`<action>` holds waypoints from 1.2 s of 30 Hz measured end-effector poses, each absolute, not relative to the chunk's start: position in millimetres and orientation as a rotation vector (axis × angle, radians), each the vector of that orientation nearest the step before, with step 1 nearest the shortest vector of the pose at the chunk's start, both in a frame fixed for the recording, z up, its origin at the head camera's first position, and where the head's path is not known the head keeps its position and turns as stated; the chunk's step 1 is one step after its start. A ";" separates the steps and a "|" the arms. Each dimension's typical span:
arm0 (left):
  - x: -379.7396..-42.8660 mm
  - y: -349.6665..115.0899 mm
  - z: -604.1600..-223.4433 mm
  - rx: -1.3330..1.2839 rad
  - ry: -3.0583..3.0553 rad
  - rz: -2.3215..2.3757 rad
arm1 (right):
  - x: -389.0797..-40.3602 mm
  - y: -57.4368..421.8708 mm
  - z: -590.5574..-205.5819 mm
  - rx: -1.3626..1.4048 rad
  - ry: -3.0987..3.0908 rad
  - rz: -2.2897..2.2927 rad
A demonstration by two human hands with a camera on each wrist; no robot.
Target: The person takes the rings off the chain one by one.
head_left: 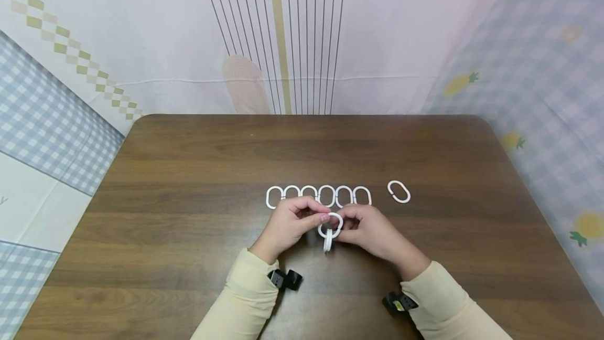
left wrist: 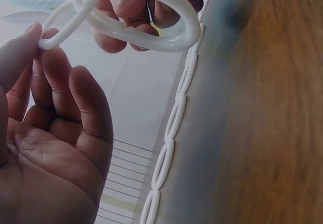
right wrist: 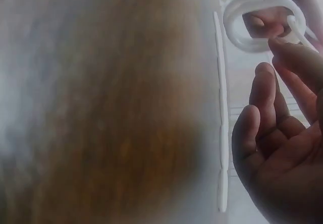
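Observation:
My left hand (head_left: 290,227) pinches one end of a white oval plastic ring (head_left: 341,219) between thumb and forefinger. Facing it, my right hand (head_left: 377,232) pinches white plastic near the ring's lower right side. More white rings (head_left: 327,244) hang through the held one, seen edge-on in the head view. In the left wrist view the linked rings (left wrist: 194,24) show broadside, with a small gap in the upper one. The right wrist view has the same hanging rings (right wrist: 237,37) beside my right thumb. How many rings are linked cannot be told.
On the brown wooden table (head_left: 189,256), a row of several white oval rings (head_left: 326,187) lies side by side just beyond my hands. One separate ring (head_left: 407,191) lies tilted to the right of the row. Patterned cloth (head_left: 387,41) hangs behind the table.

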State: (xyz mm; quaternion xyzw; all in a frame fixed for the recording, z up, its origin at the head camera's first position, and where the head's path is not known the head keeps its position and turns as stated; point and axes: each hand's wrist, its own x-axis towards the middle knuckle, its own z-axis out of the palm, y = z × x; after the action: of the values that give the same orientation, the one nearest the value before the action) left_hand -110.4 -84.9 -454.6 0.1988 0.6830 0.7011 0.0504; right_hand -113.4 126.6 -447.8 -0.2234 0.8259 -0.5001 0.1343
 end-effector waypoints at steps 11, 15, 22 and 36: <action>-111.2 -85.8 -454.5 0.598 2.102 2.130 | -111.8 123.2 -449.8 -0.685 2.424 -1.408; -111.7 -86.2 -455.7 0.599 2.110 2.124 | -111.1 126.7 -449.7 -0.669 2.400 -1.410; -112.3 -87.7 -455.3 0.606 2.135 2.119 | -110.2 133.2 -449.7 -0.679 2.320 -1.453; -113.0 -90.6 -455.0 0.587 2.155 2.113 | -110.9 150.4 -452.8 -0.504 1.922 -1.514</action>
State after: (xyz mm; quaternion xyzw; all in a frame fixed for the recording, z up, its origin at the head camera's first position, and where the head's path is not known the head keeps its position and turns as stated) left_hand -113.0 -90.6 -455.0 0.1907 0.7005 0.6869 0.0334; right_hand -110.9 150.4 -452.8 -0.1914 0.7300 -0.5749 0.3161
